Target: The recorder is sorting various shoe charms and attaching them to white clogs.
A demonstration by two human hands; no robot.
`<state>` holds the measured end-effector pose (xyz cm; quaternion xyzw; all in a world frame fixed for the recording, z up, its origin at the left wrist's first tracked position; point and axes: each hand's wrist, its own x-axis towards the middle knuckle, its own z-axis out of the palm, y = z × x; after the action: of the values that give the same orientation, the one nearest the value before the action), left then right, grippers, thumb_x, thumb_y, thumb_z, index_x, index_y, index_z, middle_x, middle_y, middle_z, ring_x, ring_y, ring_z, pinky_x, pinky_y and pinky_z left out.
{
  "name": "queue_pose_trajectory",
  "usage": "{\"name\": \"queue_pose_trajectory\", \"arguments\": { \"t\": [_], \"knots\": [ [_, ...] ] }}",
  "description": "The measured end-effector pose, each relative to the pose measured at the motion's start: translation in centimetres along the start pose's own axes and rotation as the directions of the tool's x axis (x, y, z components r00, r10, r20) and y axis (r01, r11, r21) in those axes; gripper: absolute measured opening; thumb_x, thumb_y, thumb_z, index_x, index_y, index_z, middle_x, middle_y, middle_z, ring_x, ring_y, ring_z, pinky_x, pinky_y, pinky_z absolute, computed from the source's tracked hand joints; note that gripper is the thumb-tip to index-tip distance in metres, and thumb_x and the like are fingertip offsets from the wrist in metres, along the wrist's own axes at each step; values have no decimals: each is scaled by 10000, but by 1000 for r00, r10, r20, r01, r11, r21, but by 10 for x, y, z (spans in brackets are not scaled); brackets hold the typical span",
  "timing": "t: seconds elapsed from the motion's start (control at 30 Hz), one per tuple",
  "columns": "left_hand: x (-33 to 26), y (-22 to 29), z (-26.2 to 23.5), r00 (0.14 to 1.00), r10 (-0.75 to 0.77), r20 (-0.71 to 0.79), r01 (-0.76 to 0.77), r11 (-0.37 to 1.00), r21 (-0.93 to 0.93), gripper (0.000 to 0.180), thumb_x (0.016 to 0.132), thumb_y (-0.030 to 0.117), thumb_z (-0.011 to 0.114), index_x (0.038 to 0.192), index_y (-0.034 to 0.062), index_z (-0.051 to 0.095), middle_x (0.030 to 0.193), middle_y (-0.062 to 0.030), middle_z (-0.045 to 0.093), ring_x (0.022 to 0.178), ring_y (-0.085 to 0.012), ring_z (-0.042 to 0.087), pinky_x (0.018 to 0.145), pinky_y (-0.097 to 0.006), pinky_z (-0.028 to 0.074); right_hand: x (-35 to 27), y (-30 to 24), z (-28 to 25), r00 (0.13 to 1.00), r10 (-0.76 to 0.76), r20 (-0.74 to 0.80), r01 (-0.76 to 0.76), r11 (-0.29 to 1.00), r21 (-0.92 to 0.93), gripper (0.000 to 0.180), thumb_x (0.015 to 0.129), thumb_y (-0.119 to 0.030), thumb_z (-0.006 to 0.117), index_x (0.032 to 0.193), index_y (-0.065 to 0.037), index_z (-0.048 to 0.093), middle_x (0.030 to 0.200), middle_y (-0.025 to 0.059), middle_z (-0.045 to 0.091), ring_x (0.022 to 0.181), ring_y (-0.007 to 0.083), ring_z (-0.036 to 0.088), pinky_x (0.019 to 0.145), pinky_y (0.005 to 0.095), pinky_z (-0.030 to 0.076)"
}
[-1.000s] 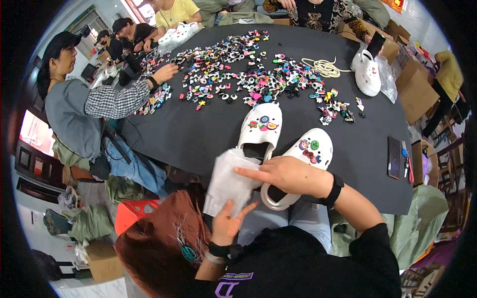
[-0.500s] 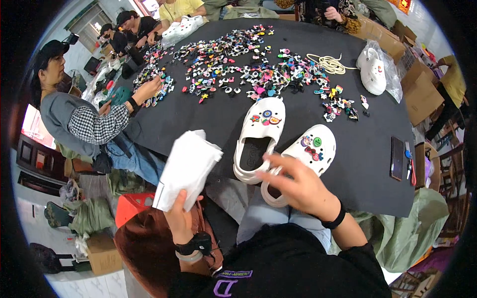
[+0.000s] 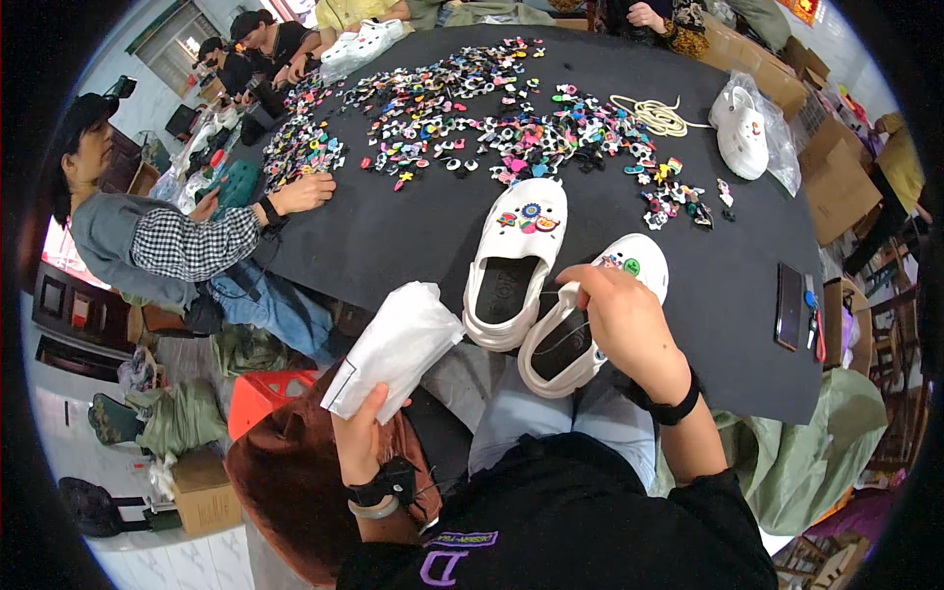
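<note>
In my left hand [image 3: 366, 425] is a folded white plastic bag [image 3: 393, 344], pinched at its lower end between thumb and fingers. Two white clogs lie side by side at the table's near edge, toes pointing away. The left clog [image 3: 489, 241] carries several colourful charms on its toe. My right hand [image 3: 634, 329] bends over the right clog [image 3: 531, 364], fingers closed at the upper rim of its opening. A thin dark line loops inside that clog below the fingertips. My hand hides much of its toe; a green round charm [image 3: 631, 265] shows past the knuckles.
Loose shoe charms [image 3: 531, 143] spread across the dark table [image 3: 393, 236]. Toward the right lie a coiled cream cord [image 3: 654, 115], another white clog [image 3: 742, 143] on clear plastic, a phone [image 3: 789, 307] and scissors [image 3: 818, 334]. A co-worker [image 3: 147, 236] sits on the left, one hand at the charms.
My right hand has moved from above the clogs' heels onto the right clog, its fingers closing. The white bag has shifted slightly right and tilted. The co-worker's hand has lowered to the table.
</note>
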<state>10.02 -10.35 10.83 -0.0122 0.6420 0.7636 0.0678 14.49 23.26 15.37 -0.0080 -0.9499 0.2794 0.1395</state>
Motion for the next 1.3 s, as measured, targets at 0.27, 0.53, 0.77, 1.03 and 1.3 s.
{"name": "queue_pose_trajectory", "arguments": {
  "t": [0.27, 0.53, 0.77, 1.03, 1.3],
  "knots": [
    [4, -17, -3, 998, -61, 9, 61, 998, -28, 419, 841, -12, 624, 1242, -50, 509, 1130, -177, 612, 937, -283, 656, 644, -383, 605, 0, -36, 42, 961, -275, -21, 275, 952, 134, 281, 796, -94, 607, 1077, -76, 596, 1002, 81, 591, 911, 271, 616, 697, 372, 524],
    [0, -13, -5, 987, -156, 39, 160, 981, -109, 467, 817, -15, 620, 1262, -53, 485, 1126, -200, 611, 925, -333, 658, 584, -402, 599, 21, -26, 53, 976, -218, -15, 218, 969, 115, 307, 799, -121, 645, 1101, -123, 589, 886, 76, 609, 817, 290, 627, 641, 388, 511],
    [5, -17, 37, 969, -201, 142, 231, 942, -244, 543, 817, -19, 601, 1332, -16, 432, 1159, -189, 602, 901, -298, 663, 511, -324, 576, 44, -13, 39, 993, -73, 94, 6, 817, 577, 291, 854, -43, 605, 1140, -84, 574, 981, 126, 637, 844, 267, 636, 762, 348, 505],
    [10, -39, 51, 958, -242, 157, 288, 793, -537, 630, 824, -50, 573, 1412, 49, 370, 1205, -158, 584, 898, -277, 660, 514, -284, 570, 65, 6, 53, 983, -79, 166, -76, 646, 760, 152, 914, -59, 577, 1065, -62, 599, 829, -41, 532, 745, 52, 470, 685, 221, 408],
    [5, -38, 84, 996, 71, 61, -68, 997, -48, 587, 858, -77, 501, 1418, 51, 382, 1321, -177, 512, 1042, -268, 627, 638, -303, 603, 78, 22, 47, 986, -75, 151, -61, 676, 734, 118, 897, -116, 590, 992, -54, 620, 859, 30, 632, 785, 107, 574, 715, 280, 460]
  ]
}}
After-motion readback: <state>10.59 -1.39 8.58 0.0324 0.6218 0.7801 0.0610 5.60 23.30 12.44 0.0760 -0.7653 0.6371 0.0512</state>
